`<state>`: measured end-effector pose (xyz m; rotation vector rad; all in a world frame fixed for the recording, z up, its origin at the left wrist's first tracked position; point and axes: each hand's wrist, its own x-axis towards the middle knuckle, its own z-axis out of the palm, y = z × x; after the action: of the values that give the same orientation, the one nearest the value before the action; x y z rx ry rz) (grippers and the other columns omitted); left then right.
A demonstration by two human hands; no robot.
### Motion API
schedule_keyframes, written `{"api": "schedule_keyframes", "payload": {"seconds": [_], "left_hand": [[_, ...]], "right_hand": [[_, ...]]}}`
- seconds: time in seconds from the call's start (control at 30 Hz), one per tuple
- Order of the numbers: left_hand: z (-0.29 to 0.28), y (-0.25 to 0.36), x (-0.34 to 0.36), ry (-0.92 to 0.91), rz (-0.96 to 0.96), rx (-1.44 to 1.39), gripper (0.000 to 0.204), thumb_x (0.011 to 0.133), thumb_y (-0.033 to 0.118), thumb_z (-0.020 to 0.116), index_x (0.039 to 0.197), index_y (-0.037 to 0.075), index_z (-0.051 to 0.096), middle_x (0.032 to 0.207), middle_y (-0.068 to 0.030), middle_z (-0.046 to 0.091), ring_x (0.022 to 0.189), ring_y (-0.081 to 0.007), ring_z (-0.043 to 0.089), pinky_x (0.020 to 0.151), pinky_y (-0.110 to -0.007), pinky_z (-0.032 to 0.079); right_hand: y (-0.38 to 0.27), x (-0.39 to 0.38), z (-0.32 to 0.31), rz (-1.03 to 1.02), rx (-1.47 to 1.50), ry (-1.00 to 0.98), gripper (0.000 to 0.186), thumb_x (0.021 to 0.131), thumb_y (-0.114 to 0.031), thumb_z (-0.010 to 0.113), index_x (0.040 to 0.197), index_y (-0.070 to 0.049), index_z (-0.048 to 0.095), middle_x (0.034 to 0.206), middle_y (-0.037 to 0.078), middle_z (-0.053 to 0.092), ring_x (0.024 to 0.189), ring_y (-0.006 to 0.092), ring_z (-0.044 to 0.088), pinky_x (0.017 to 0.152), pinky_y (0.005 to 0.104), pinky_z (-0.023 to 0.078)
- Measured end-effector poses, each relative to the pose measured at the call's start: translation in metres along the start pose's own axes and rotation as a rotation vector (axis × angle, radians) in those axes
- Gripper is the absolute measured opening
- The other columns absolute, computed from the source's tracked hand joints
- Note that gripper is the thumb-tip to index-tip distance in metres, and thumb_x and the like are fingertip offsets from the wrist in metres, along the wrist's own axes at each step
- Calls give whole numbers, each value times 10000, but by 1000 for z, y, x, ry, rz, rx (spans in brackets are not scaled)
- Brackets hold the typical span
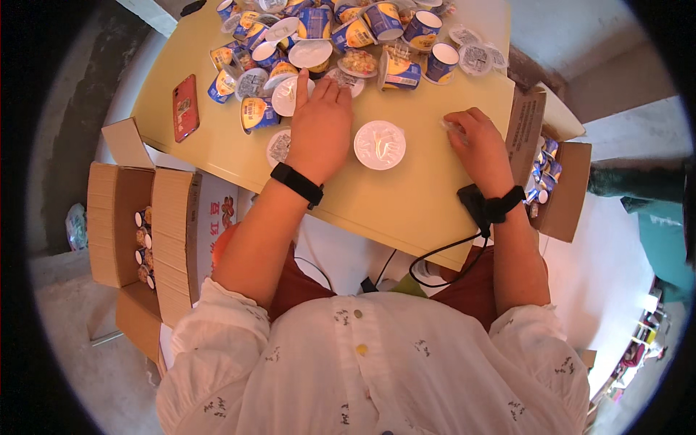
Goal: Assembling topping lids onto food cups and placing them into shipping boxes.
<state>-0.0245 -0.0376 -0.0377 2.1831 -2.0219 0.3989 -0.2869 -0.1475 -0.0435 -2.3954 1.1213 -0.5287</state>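
Could knock cups off the far side: left hand lying flat, fingers spread and stretched out, tips pushing right into the pile of little cups. One more nudge and some cups could roll or tip over (already lots lying on their sides). Not gripping anything, just resting palm down, with a round white lid just under the fingertips.

Right hand curled, fingers bent in around something small and clear at their tips. Hard to tell what it is, maybe a bit of thin see-through film. Could slip out or tear if pinched badly.

Between the two hands, sitting alone, one cup with a white foil top, just beside the left thumb. Round, shiny, a bit crinkly on top. Could get bumped by either wrist.

Cups small and round, blue and yellow on the sides, smooth plastic. Table flat and pale yellow. Red phone lying well off to the left of the fingers, near the edge (could slide off). Brown cardboard boxes on both sides, rough and ridged, more cups inside.
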Motion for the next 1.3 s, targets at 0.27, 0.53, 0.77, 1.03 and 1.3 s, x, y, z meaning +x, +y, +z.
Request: {"api": "schedule_keyframes", "payload": {"seconds": [0.27, 0.53, 0.77, 1.03, 1.3], "left_hand": [[-5, 2, 1, -21, 6, -84, 348, 826, 99, 704, 1156, 26, 624, 1105, -135, 622, 1160, -295, 580, 1221, -514, 216], [2, -6, 6, 26, 11, -85, 336, 804, 64, 697, 1123, 35, 597, 1095, -130, 594, 1122, -322, 576, 1210, -510, 247], [11, -10, 6, 210, 42, -104, 326, 802, 62, 704, 1099, 21, 576, 1146, -147, 623, 1172, -330, 567, 1194, -521, 272], [1, -4, 10, 52, 4, -63, 370, 797, 92, 733, 1128, 44, 577, 1105, -117, 647, 1143, -300, 592, 1205, -522, 246], [1, -5, 12, 135, -1, -77, 151, 890, 73, 565, 1031, 42, 609, 943, -103, 671, 975, -284, 652, 1210, -516, 241]], "right_hand": [[2, -4, 1, -19, 6, 16, 262, 839, -38, 645, 1101, -41, 647, 1062, 158, 639, 1027, 365, 622, 890, 446, 517], [1, -8, 1, -89, -58, 24, 300, 808, 7, 642, 1106, -19, 622, 1062, 180, 631, 1050, 389, 599, 906, 463, 506], [1, -6, 2, -118, -45, 40, 311, 802, 10, 637, 1112, -8, 618, 1050, 188, 635, 1028, 395, 599, 911, 463, 504], [-2, -9, 2, -47, -126, -23, 273, 800, -55, 657, 1072, -27, 657, 1033, 152, 663, 1014, 351, 615, 890, 438, 519], [-4, -9, 2, -28, -125, -8, 188, 811, -68, 653, 995, -32, 663, 994, 141, 678, 998, 341, 630, 855, 436, 531]]}}
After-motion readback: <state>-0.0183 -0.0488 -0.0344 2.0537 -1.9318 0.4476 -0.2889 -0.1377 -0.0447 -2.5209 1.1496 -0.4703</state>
